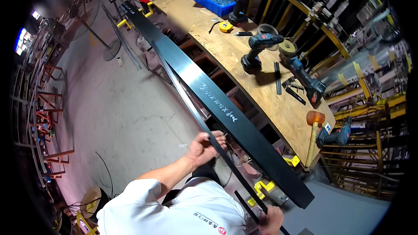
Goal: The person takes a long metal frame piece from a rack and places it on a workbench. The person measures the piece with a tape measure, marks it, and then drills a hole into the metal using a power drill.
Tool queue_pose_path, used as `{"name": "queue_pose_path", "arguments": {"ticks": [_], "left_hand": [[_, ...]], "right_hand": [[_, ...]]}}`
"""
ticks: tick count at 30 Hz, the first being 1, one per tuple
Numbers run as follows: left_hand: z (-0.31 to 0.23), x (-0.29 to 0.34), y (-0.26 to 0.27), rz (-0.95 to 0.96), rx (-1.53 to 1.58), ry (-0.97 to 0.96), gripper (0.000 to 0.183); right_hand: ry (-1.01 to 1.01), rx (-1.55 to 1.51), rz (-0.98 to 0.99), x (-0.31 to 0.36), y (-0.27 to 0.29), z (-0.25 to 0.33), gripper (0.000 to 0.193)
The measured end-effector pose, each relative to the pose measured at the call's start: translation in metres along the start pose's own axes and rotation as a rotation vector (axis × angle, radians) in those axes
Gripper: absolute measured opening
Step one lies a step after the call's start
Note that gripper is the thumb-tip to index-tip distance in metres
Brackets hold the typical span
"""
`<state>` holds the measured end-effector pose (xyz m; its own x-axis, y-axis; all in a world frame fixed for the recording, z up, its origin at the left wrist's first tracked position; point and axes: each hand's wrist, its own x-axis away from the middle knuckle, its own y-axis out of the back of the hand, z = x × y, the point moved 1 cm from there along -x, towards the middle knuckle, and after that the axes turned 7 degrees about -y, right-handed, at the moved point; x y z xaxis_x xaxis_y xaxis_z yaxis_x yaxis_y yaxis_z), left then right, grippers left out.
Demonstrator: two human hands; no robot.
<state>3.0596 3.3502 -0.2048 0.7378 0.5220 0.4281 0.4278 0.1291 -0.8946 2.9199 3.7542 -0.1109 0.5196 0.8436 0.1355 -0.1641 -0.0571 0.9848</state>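
Observation:
A long, thin dark metal strip (186, 98) slants across the middle of the head view, beside a wide black metal profile (209, 91) with white handwriting on its top. My left hand (203, 149) is closed round the strip about midway along, palm turned up. Near the lower edge, my right hand (271, 221) grips the strip's near part, its fingers partly cut off by the frame. The end of another dark bar (244, 204) shows just left of that hand. The wide profile lies on yellow supports (261, 190), between me and the bench.
A wooden workbench (213, 39) on the right carries cordless drills (257, 52), an angle grinder (305, 76), a mallet (313, 135), a yellow tape measure (225, 27) and a blue bin (217, 0) of small fasteners. Racks of profiles (318, 21) stand beyond. Metal bars (124, 43) lie left.

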Motion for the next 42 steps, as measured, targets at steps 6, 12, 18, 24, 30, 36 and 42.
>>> {"name": "queue_pose_path", "arguments": {"ticks": [6,12,18,24,30,36,42], "left_hand": [[0.029,0.067,-0.045,0.192,-0.282,-0.052,0.036],[0.144,0.165,-0.118,0.383,-0.637,-0.26,0.019],[0.323,0.259,-0.108,0.631,-1.075,-0.024,0.024],[0.492,0.347,-0.004,1.126,-1.276,0.351,0.037],[0.573,0.382,0.046,1.623,-1.466,0.515,0.049],[0.52,0.294,0.097,1.523,-1.825,0.589,0.043],[0.342,0.163,0.196,1.112,-2.356,0.49,0.025]], "right_hand": [[-0.208,-0.502,-0.023,0.059,-0.048,0.024,0.025],[-0.446,-0.635,0.088,0.154,-0.098,0.012,0.038],[-0.655,-0.953,-0.153,0.267,-0.058,-0.04,0.057],[-0.39,-1.142,-1.134,0.343,0.158,-0.045,0.07],[-0.699,-1.05,-1.467,0.441,0.136,-0.06,0.018],[-0.879,-0.844,-1.706,0.55,0.003,-0.087,0.005],[-1.086,-0.94,-1.777,0.565,-0.122,-0.112,0.007]]}}
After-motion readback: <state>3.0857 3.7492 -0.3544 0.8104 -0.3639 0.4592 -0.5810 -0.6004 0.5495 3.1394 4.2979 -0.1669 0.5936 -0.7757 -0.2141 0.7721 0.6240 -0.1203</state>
